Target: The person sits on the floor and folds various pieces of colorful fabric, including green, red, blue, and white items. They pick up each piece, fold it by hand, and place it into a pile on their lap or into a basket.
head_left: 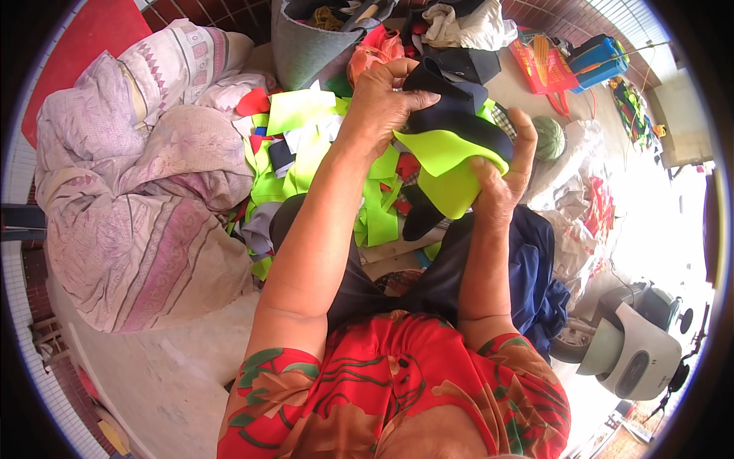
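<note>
Above my lap, my left hand (381, 109) pinches a dark navy-black fabric piece (442, 103) between thumb and fingers. Lower and to the right, my right hand (498, 187) grips neon yellow-green fabric pieces (449, 177), its thumb lying across them and its forefinger raised. The dark piece extends behind the neon ones toward the right fingers; whether the right hand also holds it is hidden. Beneath and to the left spreads a heap of fabric scraps (306, 180), mostly neon yellow-green with some red, white, grey and black.
A large bundle of pink-patterned pale cloth (153, 191) lies at the left. Beyond the scraps stands a grey fabric bag (310, 46). Farther right are a round striped green melon (549, 138), a red bag (547, 65) and a grey-white wheeled machine (642, 352).
</note>
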